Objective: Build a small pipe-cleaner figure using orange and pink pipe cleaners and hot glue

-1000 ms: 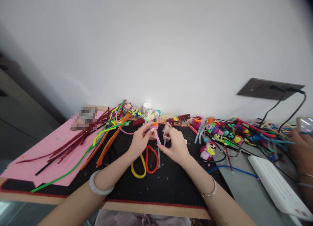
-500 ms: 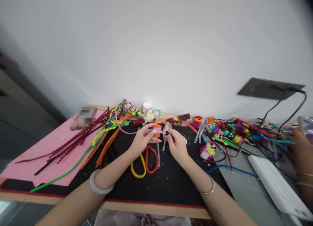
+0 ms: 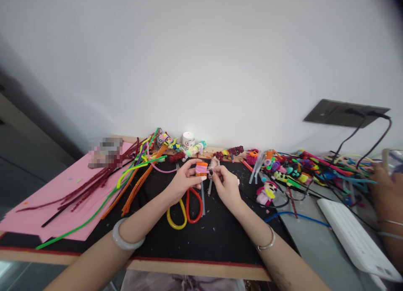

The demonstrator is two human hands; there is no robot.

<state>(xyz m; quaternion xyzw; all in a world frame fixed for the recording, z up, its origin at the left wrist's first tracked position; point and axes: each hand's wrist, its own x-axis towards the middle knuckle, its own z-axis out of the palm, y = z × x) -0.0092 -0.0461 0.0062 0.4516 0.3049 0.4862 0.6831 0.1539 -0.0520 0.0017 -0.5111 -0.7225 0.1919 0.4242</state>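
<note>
My left hand (image 3: 185,179) is closed around a small orange bundle (image 3: 201,166) with a pink pipe cleaner (image 3: 202,170) wound across its middle. Close by on the right, my right hand (image 3: 225,184) pinches the end of the pink strand at the bundle's edge. A small dark spot shows at these fingertips; I cannot make out what it is. Below my hands lie scissors (image 3: 195,221) with one red and one yellow handle loop, their blades mostly hidden. Beside them is a clear glue stick (image 3: 203,200), and a beige fuzzy piece (image 3: 214,163) sits just behind my right fingers.
Pink sheets (image 3: 40,203) carry red, green and orange pipe cleaners (image 3: 143,179) at left. Finished fuzzy figures (image 3: 267,193) and tangled pipe cleaners fill the right. A white power strip (image 3: 352,236) lies there, near another person's hand (image 3: 382,190). A white cup-like roll (image 3: 188,139) stands by the wall.
My right hand has come slightly nearer the orange bundle, and the pink strand stretched between my hands now lies across it. The bundle has turned to show more of its face.
</note>
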